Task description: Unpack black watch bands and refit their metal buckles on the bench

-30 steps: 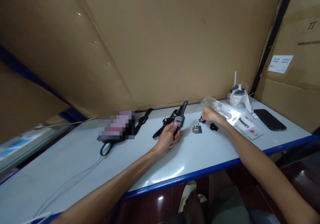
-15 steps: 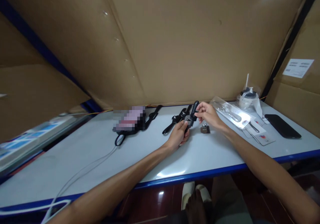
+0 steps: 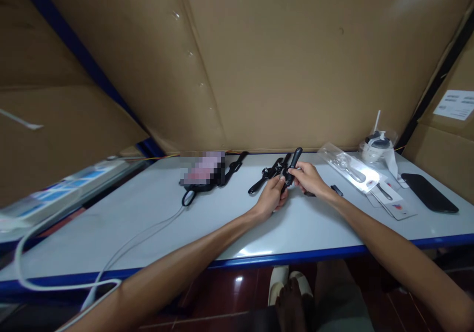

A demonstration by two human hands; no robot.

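Both my hands meet over the middle of a white table [image 3: 148, 223] with a blue front edge. My left hand [image 3: 272, 197] is closed around the lower part of a black smartwatch [image 3: 291, 166] whose strap points up and away. My right hand [image 3: 308, 178] pinches the same watch from the right, fingers pressed on its body. A second black watch [image 3: 264, 176] lies flat just left of my hands. A small black part [image 3: 336, 189] rests on the table right of my right wrist.
A blurred pink-and-black item [image 3: 202, 171] with a black loop lies left of the watches. A clear plastic packet [image 3: 350, 169], cards [image 3: 394, 206], a black phone [image 3: 429, 192] and a bagged round device [image 3: 377, 144] sit at the right. White cable [image 3: 122, 250] trails off the left front edge. Cardboard walls surround the table.
My right hand left the small parts on the table and came to the watch held by my left hand. The view shifted left, so everything sits further right.
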